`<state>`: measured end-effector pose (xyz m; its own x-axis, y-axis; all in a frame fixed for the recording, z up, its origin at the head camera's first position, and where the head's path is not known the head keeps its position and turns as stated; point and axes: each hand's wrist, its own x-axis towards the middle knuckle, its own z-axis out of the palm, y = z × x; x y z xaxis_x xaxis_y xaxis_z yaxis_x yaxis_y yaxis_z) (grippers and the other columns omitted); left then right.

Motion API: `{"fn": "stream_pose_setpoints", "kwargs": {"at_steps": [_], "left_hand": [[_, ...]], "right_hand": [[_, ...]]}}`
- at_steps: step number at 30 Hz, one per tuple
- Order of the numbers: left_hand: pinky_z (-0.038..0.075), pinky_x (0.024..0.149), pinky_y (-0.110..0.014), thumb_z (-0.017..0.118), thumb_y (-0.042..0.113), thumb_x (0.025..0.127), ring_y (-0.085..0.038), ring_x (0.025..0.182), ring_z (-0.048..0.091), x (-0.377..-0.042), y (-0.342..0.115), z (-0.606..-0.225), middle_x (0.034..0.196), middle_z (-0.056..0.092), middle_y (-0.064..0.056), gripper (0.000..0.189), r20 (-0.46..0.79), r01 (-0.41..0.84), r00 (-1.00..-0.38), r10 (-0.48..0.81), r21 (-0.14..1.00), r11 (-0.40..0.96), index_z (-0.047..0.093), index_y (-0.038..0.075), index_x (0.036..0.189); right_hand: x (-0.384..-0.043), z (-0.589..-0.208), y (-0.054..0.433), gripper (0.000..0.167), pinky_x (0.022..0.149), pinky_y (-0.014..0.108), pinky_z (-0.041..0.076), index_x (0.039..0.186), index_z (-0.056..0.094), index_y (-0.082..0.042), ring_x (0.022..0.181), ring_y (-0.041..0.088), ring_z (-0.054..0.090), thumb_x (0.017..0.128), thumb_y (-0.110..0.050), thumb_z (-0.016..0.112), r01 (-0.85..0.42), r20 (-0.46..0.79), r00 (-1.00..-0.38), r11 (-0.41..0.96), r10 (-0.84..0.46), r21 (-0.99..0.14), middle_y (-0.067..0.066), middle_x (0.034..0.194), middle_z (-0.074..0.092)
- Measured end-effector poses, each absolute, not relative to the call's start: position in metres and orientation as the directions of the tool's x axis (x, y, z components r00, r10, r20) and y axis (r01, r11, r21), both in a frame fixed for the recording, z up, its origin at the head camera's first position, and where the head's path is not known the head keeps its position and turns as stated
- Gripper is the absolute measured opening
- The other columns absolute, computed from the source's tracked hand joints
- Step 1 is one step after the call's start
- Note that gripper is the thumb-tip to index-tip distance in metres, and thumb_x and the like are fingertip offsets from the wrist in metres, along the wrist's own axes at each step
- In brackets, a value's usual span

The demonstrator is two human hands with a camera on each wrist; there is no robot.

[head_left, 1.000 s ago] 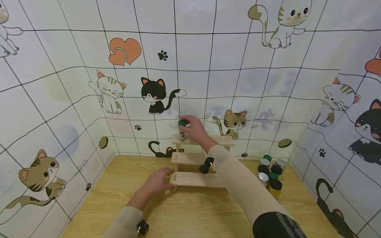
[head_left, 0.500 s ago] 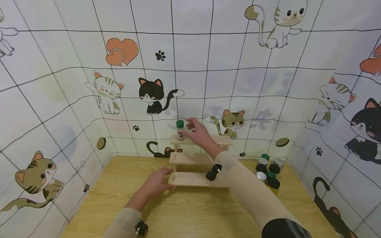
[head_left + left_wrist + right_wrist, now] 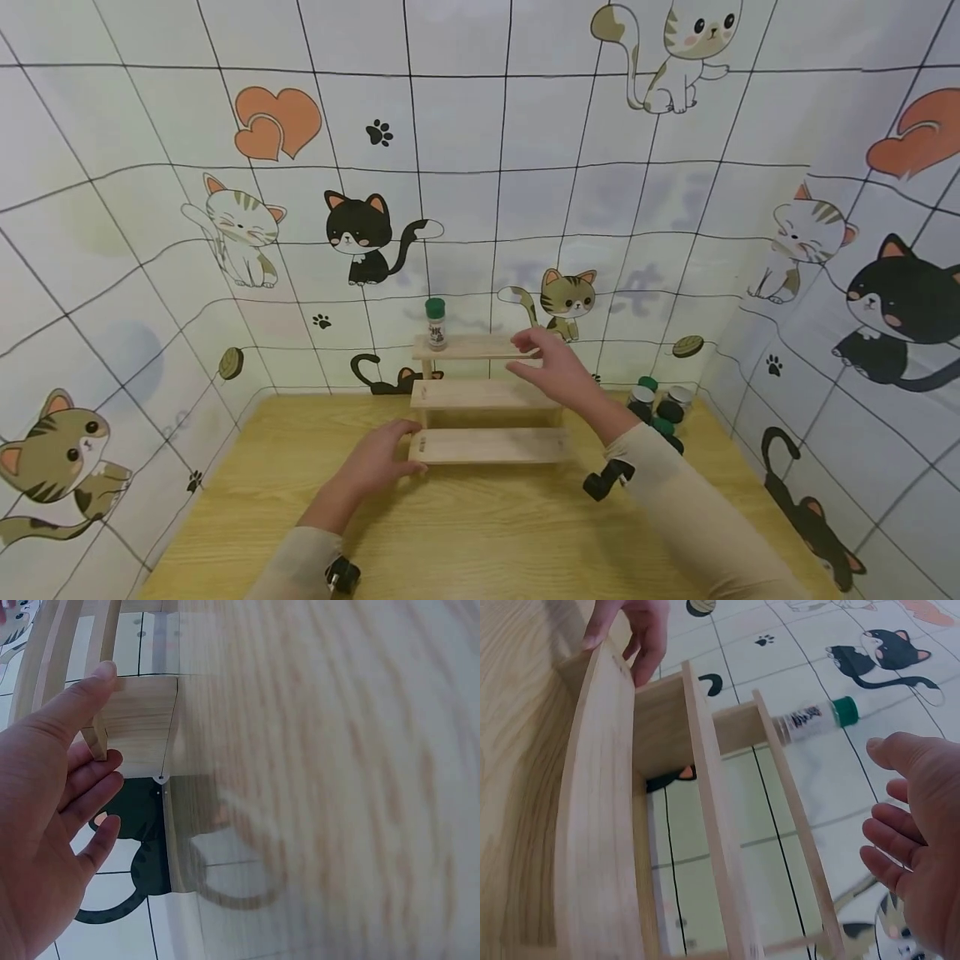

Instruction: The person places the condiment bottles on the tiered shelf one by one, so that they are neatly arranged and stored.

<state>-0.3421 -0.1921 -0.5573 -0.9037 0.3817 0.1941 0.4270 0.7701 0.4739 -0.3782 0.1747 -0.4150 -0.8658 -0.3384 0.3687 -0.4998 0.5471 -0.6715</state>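
A three-tier wooden step rack stands on the table near the back wall. On the left end of its top tier stands a small spice jar with a green lid and dark lettering on its label. My left hand holds the left end of the lowest tier; in the left wrist view its thumb lies on one face of the board, fingers on the other. My right hand is in front of the right end of the top tier, fingers loosely bent around nothing. The right wrist view shows the jar apart from that hand.
Several more jars with green, black and silvery lids are grouped on the table at the right, partly hidden behind the right forearm. A white cat-print sheet forms the walls behind and beside the wood-grain table.
My right hand has let go of the green-lidded jar and moved right and down, away from it. The jar stays on the top tier. My left hand keeps its hold on the rack.
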Motion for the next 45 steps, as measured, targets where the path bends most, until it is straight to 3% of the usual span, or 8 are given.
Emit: {"fn": "stream_pose_setpoints", "kwargs": {"at_steps": [4, 11, 22, 32, 38, 45], "left_hand": [[0.053, 0.110, -0.055, 0.099, 0.038, 0.086, -0.036, 0.128, 0.066, -0.342, -0.191, -0.555, 0.140, 0.067, -0.010, 0.070, 0.224, 0.446, -0.895, 0.386, 0.433, 0.783, 0.070, 0.008, 0.143], [0.056, 0.103, -0.053, 0.101, 0.036, 0.083, -0.032, 0.117, 0.067, -0.339, -0.189, -0.553, 0.128, 0.065, -0.007, 0.070, 0.247, 0.464, -0.885, 0.394, 0.403, 0.789, 0.073, 0.006, 0.139], [0.055, 0.104, -0.054, 0.101, 0.036, 0.083, -0.033, 0.120, 0.067, -0.340, -0.190, -0.552, 0.131, 0.064, -0.008, 0.072, 0.231, 0.435, -0.900, 0.370, 0.433, 0.789, 0.071, 0.006, 0.142], [0.057, 0.102, -0.054, 0.101, 0.036, 0.083, -0.032, 0.116, 0.067, -0.340, -0.189, -0.553, 0.129, 0.065, -0.008, 0.071, 0.255, 0.467, -0.884, 0.392, 0.415, 0.781, 0.072, 0.005, 0.140], [0.056, 0.102, -0.054, 0.101, 0.036, 0.083, -0.032, 0.117, 0.067, -0.339, -0.188, -0.554, 0.129, 0.065, -0.007, 0.072, 0.246, 0.455, -0.890, 0.384, 0.427, 0.782, 0.072, 0.006, 0.140], [0.056, 0.103, -0.053, 0.101, 0.036, 0.083, -0.033, 0.119, 0.067, -0.340, -0.188, -0.554, 0.130, 0.065, -0.008, 0.072, 0.239, 0.448, -0.894, 0.380, 0.430, 0.784, 0.071, 0.006, 0.141]], "right_hand": [[-0.358, -0.419, 0.207, 0.035, 0.104, 0.060, 0.055, 0.135, 0.069, -0.008, 0.123, 0.037, 0.066, 0.105, -0.023, 0.081, -0.486, 0.378, -0.874, 0.573, -0.305, -0.660, 0.010, 0.131, 0.069], [-0.329, -0.434, 0.262, 0.026, 0.097, 0.054, 0.057, 0.129, 0.071, -0.012, 0.113, 0.027, 0.068, 0.107, -0.025, 0.078, -0.423, 0.375, -0.901, 0.636, -0.219, -0.646, 0.008, 0.121, 0.072], [-0.297, -0.445, 0.316, 0.029, 0.097, 0.060, 0.057, 0.132, 0.069, -0.005, 0.114, 0.035, 0.067, 0.109, -0.021, 0.076, -0.370, 0.394, -0.908, 0.720, -0.145, -0.587, 0.015, 0.125, 0.069], [-0.273, -0.466, 0.352, 0.034, 0.090, 0.060, 0.058, 0.127, 0.071, 0.003, 0.108, 0.040, 0.066, 0.101, -0.015, 0.084, -0.326, 0.387, -0.913, 0.796, -0.126, -0.510, 0.020, 0.121, 0.066], [-0.259, -0.483, 0.368, 0.039, 0.090, 0.064, 0.056, 0.129, 0.070, 0.002, 0.112, 0.044, 0.064, 0.101, -0.020, 0.085, -0.266, 0.319, -0.942, 0.802, -0.099, -0.535, 0.021, 0.124, 0.064], [-0.260, -0.505, 0.377, 0.046, 0.092, 0.063, 0.057, 0.133, 0.069, 0.004, 0.110, 0.040, 0.066, 0.099, -0.020, 0.087, -0.253, 0.325, -0.942, 0.808, -0.081, -0.533, 0.020, 0.123, 0.063]]}}
